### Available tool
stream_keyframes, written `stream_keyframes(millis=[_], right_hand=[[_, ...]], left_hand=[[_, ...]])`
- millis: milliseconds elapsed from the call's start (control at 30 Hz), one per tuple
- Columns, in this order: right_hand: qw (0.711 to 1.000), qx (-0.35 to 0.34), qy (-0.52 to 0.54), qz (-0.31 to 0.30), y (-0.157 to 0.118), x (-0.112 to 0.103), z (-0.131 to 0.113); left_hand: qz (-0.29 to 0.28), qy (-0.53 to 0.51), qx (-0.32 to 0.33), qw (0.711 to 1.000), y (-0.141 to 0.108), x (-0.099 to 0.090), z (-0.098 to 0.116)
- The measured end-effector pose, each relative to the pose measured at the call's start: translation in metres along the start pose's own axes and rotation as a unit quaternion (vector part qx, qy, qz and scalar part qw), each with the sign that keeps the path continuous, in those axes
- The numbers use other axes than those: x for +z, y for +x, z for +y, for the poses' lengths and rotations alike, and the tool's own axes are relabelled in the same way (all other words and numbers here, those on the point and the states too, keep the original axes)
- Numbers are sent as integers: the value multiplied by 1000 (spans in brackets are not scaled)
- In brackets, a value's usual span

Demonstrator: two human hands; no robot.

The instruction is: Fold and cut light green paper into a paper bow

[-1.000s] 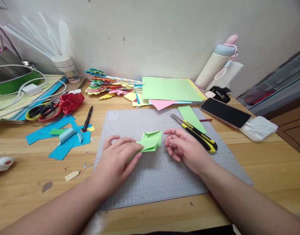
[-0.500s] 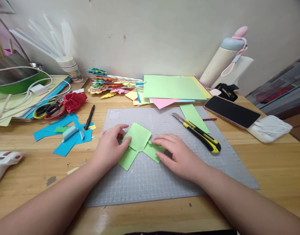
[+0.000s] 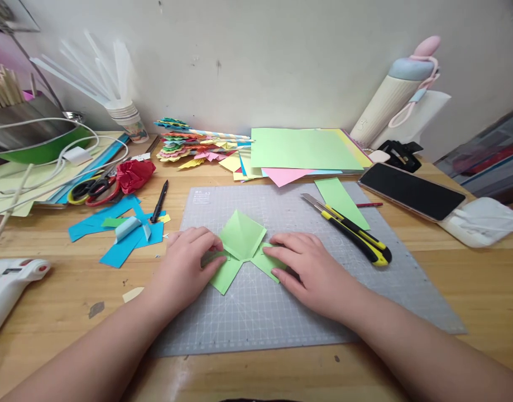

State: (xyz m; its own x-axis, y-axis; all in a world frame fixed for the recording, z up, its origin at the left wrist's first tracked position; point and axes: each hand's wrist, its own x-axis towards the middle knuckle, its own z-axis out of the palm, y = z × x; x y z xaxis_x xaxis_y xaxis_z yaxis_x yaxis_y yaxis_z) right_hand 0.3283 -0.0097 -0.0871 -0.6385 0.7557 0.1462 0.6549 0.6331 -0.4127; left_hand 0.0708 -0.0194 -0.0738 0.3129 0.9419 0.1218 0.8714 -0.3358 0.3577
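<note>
left hand (image 3: 192,258) and right hand (image 3: 304,259), half-open, touch 2 lower flaps (image 3: 226,279) of the green paper (image 3: 243,235); press both evenly against the mat (image 3: 256,321).

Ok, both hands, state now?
Left hand: partly curled at the left flap of the folded green paper; grip can't be told.
Right hand: open, touching the right flap.

On the light-brown wooden tabletop (image 3: 486,290), a ribbed cream bottle with a blue-and-pink top (image 3: 388,103) stands behind a black-screened smartphone (image 3: 412,191). Opposite, stacked white patterned cups (image 3: 133,125) hold slender translucent sticks (image 3: 122,70).
</note>
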Motion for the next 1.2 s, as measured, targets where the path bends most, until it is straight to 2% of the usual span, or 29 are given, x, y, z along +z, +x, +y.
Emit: stream_keyframes(millis=[200,300,467,567,667,733,800,867,933,1100,1200], right_hand=[[999,-37,-31,21,2,1,-2],[999,-43,-17,15,2,1,-2],[998,-25,-12,50,2,4,-9],[998,-58,-34,-10,6,7,-14],[994,-57,-47,-85,8,11,-16],[991,-48,-56,-109,9,13,-17],[990,-44,-65,-114,9,13,-17],[991,-45,-71,-108,9,13,-17],[991,-46,-75,-97,7,12,-16],[992,-54,-91,-60,3,5,-9],[993,-65,-100,-16,2,3,-10]], left_hand=[[29,75,88,993,-3,4,-2],[23,75,97,992,-5,5,-3],[12,65,109,992,-5,4,1],[-2,58,115,992,-5,4,1],[-16,47,114,992,-5,3,-2],[-27,32,107,993,-6,0,-5],[-36,11,65,997,-7,-4,-8],[-47,-4,1,999,-8,-7,-10],[-68,-8,-34,997,-9,-10,-8],[-118,-60,20,991,-14,-10,4],[-108,-92,22,990,-17,-9,7]])
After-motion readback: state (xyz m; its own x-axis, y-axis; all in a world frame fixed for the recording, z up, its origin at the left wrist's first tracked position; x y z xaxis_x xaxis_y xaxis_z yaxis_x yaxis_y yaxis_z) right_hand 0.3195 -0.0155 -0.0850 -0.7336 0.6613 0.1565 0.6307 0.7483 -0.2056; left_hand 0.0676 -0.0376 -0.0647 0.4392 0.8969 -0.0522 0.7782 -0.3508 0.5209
